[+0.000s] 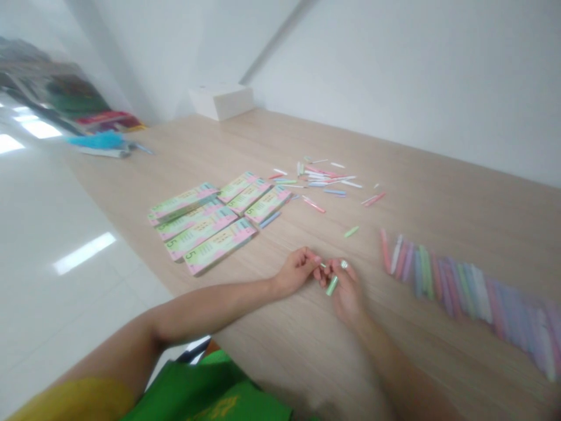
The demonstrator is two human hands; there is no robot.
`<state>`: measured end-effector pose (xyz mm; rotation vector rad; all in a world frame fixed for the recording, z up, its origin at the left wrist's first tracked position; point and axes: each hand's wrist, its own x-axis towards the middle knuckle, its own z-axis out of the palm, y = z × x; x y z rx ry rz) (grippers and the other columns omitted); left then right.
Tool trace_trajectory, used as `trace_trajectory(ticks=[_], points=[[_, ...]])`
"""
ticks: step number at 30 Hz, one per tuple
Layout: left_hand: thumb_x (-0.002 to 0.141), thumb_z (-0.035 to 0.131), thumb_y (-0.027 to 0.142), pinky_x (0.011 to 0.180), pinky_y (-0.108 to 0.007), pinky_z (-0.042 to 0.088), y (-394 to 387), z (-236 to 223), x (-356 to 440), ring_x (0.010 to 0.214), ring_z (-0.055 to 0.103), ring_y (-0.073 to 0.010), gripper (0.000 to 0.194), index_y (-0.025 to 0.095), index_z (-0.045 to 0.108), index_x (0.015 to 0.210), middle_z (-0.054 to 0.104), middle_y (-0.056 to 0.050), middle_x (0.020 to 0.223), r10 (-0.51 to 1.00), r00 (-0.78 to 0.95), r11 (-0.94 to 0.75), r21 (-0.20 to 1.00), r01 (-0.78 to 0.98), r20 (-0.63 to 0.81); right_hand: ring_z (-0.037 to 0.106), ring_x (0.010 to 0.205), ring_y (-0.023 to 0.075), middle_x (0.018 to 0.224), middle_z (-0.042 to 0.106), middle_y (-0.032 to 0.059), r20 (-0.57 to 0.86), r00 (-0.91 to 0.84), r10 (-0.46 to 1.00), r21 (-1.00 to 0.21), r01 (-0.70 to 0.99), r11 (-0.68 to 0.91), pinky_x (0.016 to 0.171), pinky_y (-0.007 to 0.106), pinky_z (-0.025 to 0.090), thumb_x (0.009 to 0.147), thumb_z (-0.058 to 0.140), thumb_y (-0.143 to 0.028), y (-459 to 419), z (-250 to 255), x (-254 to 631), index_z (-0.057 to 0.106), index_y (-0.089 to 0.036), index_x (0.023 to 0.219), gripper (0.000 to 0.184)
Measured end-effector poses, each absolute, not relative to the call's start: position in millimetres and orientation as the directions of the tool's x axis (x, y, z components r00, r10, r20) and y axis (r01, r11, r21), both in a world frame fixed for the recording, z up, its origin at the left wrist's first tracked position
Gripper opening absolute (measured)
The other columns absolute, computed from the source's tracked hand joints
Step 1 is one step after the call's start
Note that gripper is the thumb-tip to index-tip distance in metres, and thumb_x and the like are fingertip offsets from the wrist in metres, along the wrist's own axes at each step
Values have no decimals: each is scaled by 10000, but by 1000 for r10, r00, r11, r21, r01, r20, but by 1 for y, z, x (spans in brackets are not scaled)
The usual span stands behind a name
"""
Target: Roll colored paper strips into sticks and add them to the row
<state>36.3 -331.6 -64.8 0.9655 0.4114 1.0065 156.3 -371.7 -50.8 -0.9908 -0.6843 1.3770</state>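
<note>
My left hand [298, 272] is closed in a pinch on a thin pale piece [323, 265], too small and blurred to name. Touching or nearly touching it, my right hand [350, 295] is closed around a short light-green pen part [332, 286], which slants down between the fingers. A pale end also shows at its index finger. Beyond the hands lies a green pen cap or barrel [351, 231]. Farther back, thin pen parts [324, 175] in white, red, green and blue are scattered loosely. To the right, a long row of pastel pens [464, 286] lies side by side.
Several flat green-and-pink boxes [219, 247] lie in two groups left of centre, with a blue pen part [270, 220] beside them. A white box [223, 102] stands by the wall. Blue plastic [99, 140] rests at the far-left edge of the wooden table [280, 339].
</note>
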Motion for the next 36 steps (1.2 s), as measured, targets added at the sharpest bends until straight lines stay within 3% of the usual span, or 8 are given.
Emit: trace_trajectory(ticks=[12, 18, 27, 36], points=[[851, 626, 426, 544, -274, 520, -318, -64, 31, 495, 628, -123, 361, 126, 475, 718, 677, -50, 654, 739, 654, 268, 822, -503, 159, 531, 529, 119, 610, 556, -21, -88, 75, 993, -885, -464, -44, 505, 250, 407, 816, 638, -465, -377, -49, 153, 472, -209, 648, 348], [833, 664, 379, 508, -286, 526, -319, -65, 31, 476, 620, -139, 316, 160, 437, 809, 591, 53, 537, 762, 625, 279, 783, -556, 172, 542, 530, 122, 590, 548, -30, -76, 93, 993, -890, -456, -25, 528, 258, 437, 808, 641, -479, -377, -49, 151, 455, -212, 646, 364], [810, 669, 439, 497, -268, 500, -319, -58, 31, 435, 581, -119, 382, 129, 496, 668, 591, 8, 513, 702, 706, 374, 795, -478, 94, 542, 531, 116, 584, 526, -38, -63, 82, 995, -901, -434, -22, 526, 246, 437, 799, 640, -506, -381, -46, 149, 437, -212, 633, 394], [806, 675, 436, 538, -277, 513, -318, -63, 31, 462, 605, -132, 350, 117, 544, 743, 549, 39, 494, 716, 693, 358, 808, -468, 85, 553, 510, 125, 532, 466, -56, -90, 107, 990, -893, -448, -32, 486, 245, 419, 784, 656, -512, -380, -45, 151, 421, -216, 622, 410]])
